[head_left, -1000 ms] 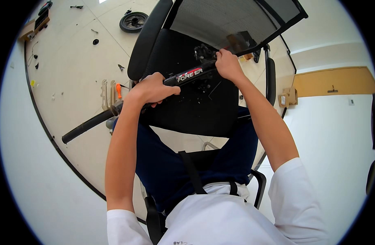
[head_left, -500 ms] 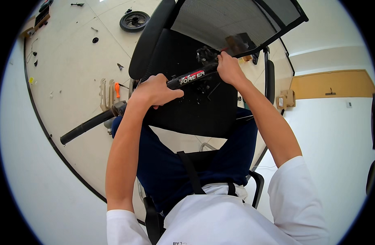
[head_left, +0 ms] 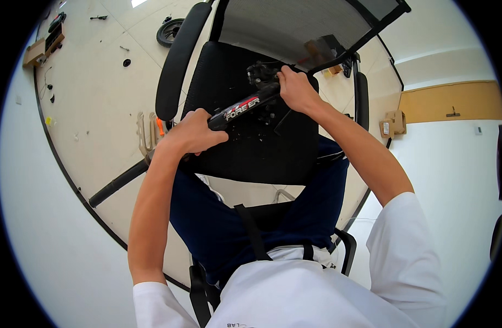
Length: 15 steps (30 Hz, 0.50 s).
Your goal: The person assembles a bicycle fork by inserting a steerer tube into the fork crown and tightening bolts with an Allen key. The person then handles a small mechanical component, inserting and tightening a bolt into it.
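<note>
A black metal frame tube point(head_left: 242, 108) with red and white lettering lies slantwise above the black chair seat point(head_left: 234, 161). My left hand point(head_left: 193, 133) is wrapped round its lower-left part, thumb stretched along it. At the upper-right end my right hand point(head_left: 298, 90) is closed on the tube, beside a black clamp-like mechanism point(head_left: 260, 74). Beyond my left hand, a long dark bar point(head_left: 119, 181) sticks out to the lower left; my hand and wrist hide how it joins the tube. On the seat, small black parts and a thin L-shaped piece point(head_left: 282, 123) lie under the tube.
The chair's left armrest point(head_left: 180, 60) and mesh back point(head_left: 283, 27) rise around the seat. On the floor are a small black wheel point(head_left: 168, 34), tan wrench-shaped tools point(head_left: 142, 131), an orange-handled tool point(head_left: 160, 127) and scattered small parts. Cardboard boxes point(head_left: 394, 123) stand at the right.
Both hands and the tube have shifted left and slightly toward me, the grips staying the same. The view has shifted too, and the armrest now covers part of the wheel.
</note>
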{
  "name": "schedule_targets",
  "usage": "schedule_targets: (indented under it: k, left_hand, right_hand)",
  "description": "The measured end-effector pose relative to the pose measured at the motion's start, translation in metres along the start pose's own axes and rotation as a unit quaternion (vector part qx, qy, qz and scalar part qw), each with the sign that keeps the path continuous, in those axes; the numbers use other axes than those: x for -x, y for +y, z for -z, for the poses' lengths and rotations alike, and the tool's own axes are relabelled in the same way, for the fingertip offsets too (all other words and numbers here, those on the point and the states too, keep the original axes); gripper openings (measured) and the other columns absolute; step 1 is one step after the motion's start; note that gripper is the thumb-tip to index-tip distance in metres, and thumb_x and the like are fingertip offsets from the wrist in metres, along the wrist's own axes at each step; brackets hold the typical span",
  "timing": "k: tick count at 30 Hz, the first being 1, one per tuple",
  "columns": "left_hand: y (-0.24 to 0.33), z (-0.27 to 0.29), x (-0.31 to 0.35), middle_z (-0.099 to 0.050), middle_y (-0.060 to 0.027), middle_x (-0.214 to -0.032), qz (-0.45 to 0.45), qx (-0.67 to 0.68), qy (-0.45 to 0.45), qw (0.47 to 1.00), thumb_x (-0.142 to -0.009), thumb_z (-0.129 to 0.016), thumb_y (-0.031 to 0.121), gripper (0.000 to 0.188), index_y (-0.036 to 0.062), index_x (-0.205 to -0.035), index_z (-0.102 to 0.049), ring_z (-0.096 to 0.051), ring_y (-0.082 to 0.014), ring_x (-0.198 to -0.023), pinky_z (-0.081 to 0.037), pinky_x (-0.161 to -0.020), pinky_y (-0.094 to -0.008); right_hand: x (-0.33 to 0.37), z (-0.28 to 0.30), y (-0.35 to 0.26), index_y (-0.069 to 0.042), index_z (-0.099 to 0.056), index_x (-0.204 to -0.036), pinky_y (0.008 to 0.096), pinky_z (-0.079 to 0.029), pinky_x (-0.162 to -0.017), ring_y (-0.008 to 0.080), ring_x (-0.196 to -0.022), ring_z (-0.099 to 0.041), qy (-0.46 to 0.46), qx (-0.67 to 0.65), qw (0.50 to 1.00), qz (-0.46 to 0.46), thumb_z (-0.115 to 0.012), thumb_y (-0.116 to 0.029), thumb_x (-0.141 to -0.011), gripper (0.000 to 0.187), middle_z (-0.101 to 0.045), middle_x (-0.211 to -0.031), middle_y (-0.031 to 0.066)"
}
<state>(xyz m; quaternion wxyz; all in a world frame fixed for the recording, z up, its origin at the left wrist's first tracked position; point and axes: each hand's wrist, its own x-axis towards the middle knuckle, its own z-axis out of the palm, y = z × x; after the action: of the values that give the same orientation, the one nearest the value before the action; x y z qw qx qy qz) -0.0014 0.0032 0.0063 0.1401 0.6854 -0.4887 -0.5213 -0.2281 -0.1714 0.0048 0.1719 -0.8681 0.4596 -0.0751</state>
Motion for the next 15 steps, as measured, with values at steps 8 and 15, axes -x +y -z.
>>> schedule_targets:
  k: [8,15]
  left_hand:
    - [-0.004,0.001,-0.003,-0.061,-0.0127,-0.057,-0.004,-0.015,-0.005,1.000,-0.070,-0.070,0.030,0.037,-0.0059,-0.077,-0.064,-0.060,-0.0214,-0.046,-0.049,-0.049,-0.0343]
    - [-0.001,0.003,0.003,-0.056,-0.0107,-0.053,0.001,-0.014,-0.002,1.000,-0.069,-0.069,0.028,0.034,-0.0053,-0.071,-0.062,-0.057,-0.0215,-0.045,-0.047,-0.048,-0.0345]
  right_hand:
    - [-0.015,0.039,0.027,-0.007,-0.055,-0.108,0.0547,-0.050,-0.071,0.0473,-0.081,-0.064,-0.151,0.112,0.969,0.161,-0.050,-0.024,-0.100,0.020,-0.065,-0.081,0.0269]
    - [-0.001,0.061,0.014,-0.008,-0.053,-0.103,0.0522,-0.049,-0.062,0.0439,-0.068,-0.063,-0.207,0.170,0.943,0.197,-0.052,-0.025,-0.100,0.018,-0.062,-0.069,0.0231]
